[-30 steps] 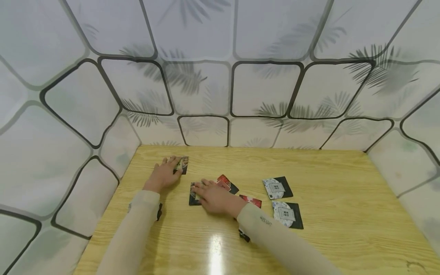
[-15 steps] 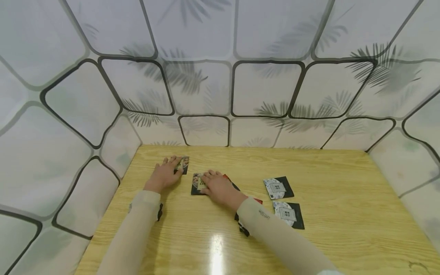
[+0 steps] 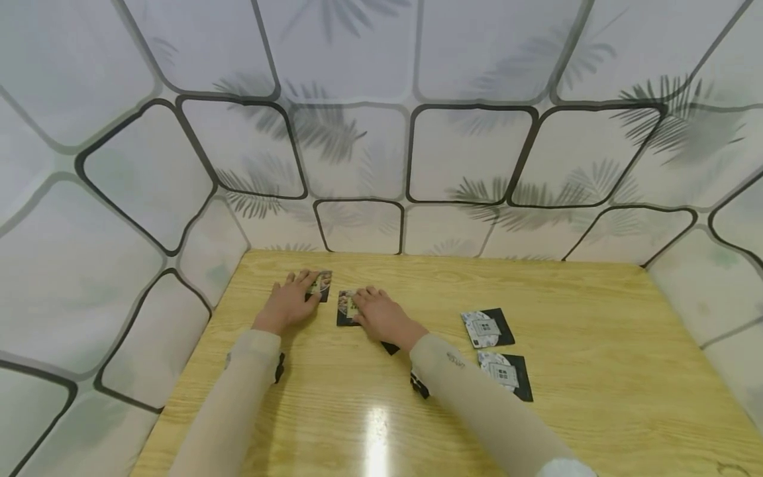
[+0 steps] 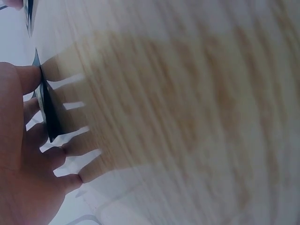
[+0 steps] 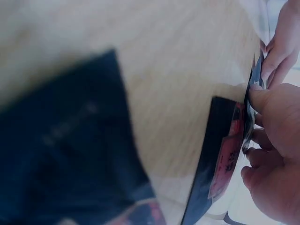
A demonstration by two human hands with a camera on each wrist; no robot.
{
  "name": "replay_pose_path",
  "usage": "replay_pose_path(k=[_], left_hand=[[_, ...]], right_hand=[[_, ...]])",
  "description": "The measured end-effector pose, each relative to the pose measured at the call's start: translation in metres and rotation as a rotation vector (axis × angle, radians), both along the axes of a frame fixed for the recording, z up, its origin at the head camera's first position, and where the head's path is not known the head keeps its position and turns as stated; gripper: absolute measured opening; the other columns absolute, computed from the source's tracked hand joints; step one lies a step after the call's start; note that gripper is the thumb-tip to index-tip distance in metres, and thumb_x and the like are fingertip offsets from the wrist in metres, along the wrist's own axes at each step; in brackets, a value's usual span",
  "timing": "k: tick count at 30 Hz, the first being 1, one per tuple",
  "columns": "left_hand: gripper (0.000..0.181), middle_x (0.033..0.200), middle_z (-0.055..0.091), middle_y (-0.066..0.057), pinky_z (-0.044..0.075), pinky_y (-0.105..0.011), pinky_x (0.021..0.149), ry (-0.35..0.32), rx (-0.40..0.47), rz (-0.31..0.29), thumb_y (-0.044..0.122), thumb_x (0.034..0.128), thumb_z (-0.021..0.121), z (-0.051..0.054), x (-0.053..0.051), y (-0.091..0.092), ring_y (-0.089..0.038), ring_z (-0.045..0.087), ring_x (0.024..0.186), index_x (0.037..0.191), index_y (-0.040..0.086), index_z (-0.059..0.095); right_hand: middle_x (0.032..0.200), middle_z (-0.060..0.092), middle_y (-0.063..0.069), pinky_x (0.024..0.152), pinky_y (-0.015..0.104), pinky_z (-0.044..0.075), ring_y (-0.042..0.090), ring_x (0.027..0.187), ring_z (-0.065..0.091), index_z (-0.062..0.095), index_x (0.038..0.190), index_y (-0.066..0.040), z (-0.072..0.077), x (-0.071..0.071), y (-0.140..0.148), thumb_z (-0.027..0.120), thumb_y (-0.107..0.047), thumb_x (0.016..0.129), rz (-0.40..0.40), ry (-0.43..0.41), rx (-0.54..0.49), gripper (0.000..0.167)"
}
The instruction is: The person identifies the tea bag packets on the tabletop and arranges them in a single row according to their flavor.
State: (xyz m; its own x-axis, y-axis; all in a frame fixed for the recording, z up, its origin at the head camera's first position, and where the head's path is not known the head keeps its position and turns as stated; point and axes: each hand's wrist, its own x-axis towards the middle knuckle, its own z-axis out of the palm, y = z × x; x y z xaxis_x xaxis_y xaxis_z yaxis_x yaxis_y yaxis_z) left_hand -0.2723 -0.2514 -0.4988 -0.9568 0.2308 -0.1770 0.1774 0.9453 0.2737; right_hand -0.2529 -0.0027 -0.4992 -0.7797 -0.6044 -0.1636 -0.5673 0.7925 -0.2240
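Observation:
My left hand lies with spread fingers on a flat dark square packet near the table's far left. In the left wrist view, the thumb and fingertips of the left hand touch that packet, seen edge-on. My right hand rests its extended fingers on a matching packet and covers its right part. Under the right wrist shows only a black corner of another packet. The right wrist view shows a red-and-black packet beside the right hand.
Two white-and-blue packets with black edges, a farther one and a nearer one, lie right of the right forearm. A blurred dark packet sits close to the right wrist camera. Patterned fabric walls enclose the wooden table.
My right hand has slid its packet away from me across the table, nearly level with the left one. The red packets have become covered by the right hand and forearm. My left hand stays put.

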Motion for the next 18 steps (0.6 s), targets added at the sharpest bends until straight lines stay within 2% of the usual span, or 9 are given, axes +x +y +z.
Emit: replay_pose_path(k=[7, 18], left_hand=[[0.063, 0.173, 0.023, -0.025, 0.014, -0.081, 0.122, 0.008, 0.002, 0.001, 0.038, 0.1133, 0.042, -0.001, -0.001, 0.003, -0.056, 0.017, 0.158, 0.168, 0.010, 0.028], [0.063, 0.174, 0.022, -0.024, 0.014, -0.081, 0.122, -0.003, 0.002, 0.013, 0.038, 0.1132, 0.042, -0.005, -0.002, 0.000, -0.055, 0.015, 0.159, 0.169, 0.011, 0.027]], right_hand=[[0.168, 0.041, 0.015, 0.130, 0.050, 0.031, 0.034, 0.159, 0.035, 0.042, 0.161, -0.007, -0.001, -0.017, 0.000, 0.048, -0.036, 0.113, 0.000, 0.040, -0.002, 0.057], [0.167, 0.042, 0.017, 0.130, 0.051, 0.031, 0.036, 0.158, 0.034, 0.041, 0.161, -0.006, -0.003, -0.034, -0.005, 0.049, -0.033, 0.114, -0.023, -0.007, -0.053, 0.056]])
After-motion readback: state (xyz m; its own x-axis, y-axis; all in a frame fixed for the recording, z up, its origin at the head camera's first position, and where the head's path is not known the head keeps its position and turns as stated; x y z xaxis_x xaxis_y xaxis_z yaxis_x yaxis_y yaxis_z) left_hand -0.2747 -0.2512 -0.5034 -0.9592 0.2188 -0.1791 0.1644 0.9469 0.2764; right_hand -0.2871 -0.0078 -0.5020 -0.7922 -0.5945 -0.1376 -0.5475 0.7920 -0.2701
